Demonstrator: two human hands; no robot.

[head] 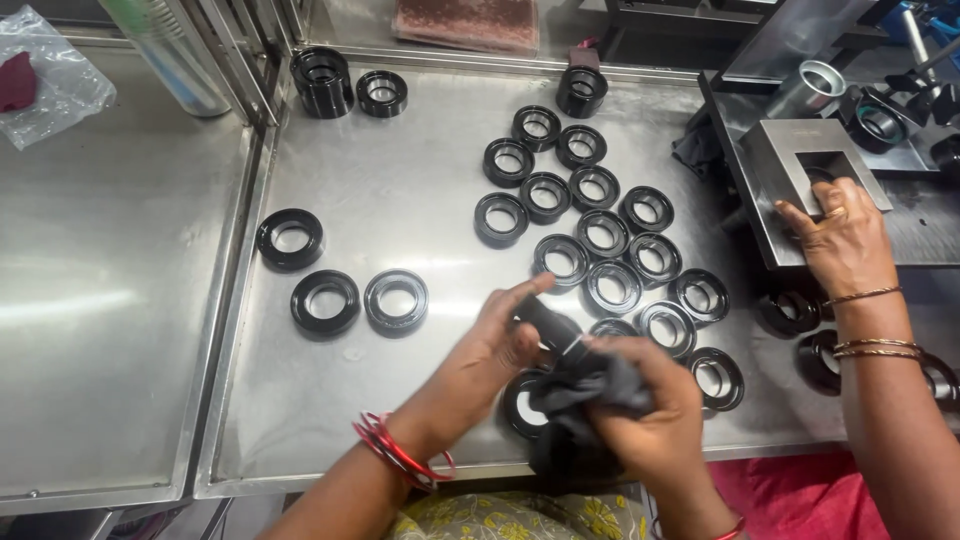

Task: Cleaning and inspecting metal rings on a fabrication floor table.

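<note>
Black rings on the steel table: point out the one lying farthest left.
The lone black ring beside the table's raised left edge; the pair below it lies further right, and the main cluster sits far to its right.

L hand (497, 345) fingers extended, R hand (640, 405) clenched, wrists close

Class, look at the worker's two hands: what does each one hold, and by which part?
Left hand grips a black ring by its rim; right hand holds a dark cloth, bunched against it.

Red bangles (398, 452) on left wrist (right too, apparently); yellow-patterned garment (510, 518).
</note>
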